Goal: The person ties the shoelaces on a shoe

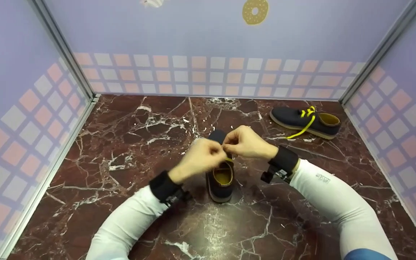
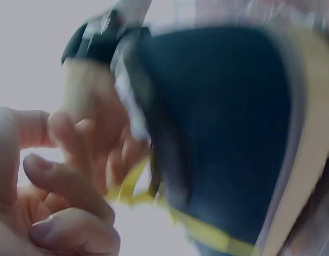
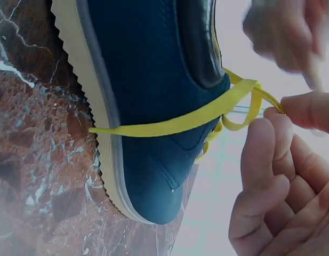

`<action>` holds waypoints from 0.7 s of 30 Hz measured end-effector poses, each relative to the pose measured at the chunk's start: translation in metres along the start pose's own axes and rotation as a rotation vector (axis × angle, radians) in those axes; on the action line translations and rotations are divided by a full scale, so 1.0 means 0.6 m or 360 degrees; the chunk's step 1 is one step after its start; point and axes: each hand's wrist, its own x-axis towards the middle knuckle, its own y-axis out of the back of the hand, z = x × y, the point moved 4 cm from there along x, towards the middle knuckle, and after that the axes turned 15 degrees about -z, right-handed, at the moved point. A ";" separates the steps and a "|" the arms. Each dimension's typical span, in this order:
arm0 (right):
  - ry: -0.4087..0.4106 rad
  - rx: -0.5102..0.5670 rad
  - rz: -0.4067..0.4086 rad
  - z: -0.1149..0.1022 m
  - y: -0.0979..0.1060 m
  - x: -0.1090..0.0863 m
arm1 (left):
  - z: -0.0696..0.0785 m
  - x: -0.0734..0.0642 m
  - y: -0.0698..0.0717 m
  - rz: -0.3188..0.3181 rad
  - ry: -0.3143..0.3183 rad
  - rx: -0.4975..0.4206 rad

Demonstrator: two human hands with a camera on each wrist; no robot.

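A dark blue shoe (image 1: 220, 191) with a cream sole and a yellow shoelace (image 3: 180, 124) stands on the marbled surface, its heel towards me. Over its lacing my right hand (image 1: 249, 142) pinches a loop of the lace between thumb and forefinger. One loose lace end hangs down the shoe's side to the sole in the right wrist view. My left hand (image 1: 204, 157), blurred, is just left of the right hand, above the shoe. Its fingers (image 2: 73, 194) are loosely bent, with no lace seen between them. Both hands partly hide the lacing in the head view.
The matching shoe (image 1: 294, 119) lies at the back right with its yellow lace trailing onto the surface. Purple panels (image 1: 208, 39) with a checked band close off the back and both sides. Dark red marbled tabletop (image 1: 121, 137) surrounds the near shoe.
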 end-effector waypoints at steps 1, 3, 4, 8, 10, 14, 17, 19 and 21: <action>0.0003 0.0002 0.0002 0.000 0.001 0.000 | -0.005 -0.003 0.013 0.0100 0.0005 0.0032; -0.0001 0.0004 0.0007 0.002 0.002 -0.001 | -0.013 -0.008 0.031 0.0249 0.0023 0.0116; -0.0004 0.0011 0.0008 0.003 0.002 -0.001 | -0.017 -0.010 0.036 0.0285 0.0029 0.0161; -0.0013 0.0053 0.0009 0.007 0.003 -0.003 | -0.028 -0.011 0.033 0.0259 0.0006 0.0265; -0.0002 0.0090 0.0005 0.006 0.003 -0.004 | -0.031 -0.010 0.028 0.0233 -0.0024 0.0263; 0.0026 0.0133 0.0015 0.005 0.002 -0.003 | -0.032 -0.005 0.021 0.0254 -0.0051 0.0232; 0.0045 0.0126 0.0024 0.004 0.001 -0.002 | -0.034 -0.002 0.019 0.0271 -0.0053 0.0213; 0.0069 0.0107 0.0028 0.002 -0.001 -0.001 | -0.036 0.000 0.017 0.0280 -0.0057 0.0207; 0.0097 0.0086 0.0033 0.000 -0.001 -0.001 | -0.039 0.001 0.017 0.0286 -0.0060 0.0193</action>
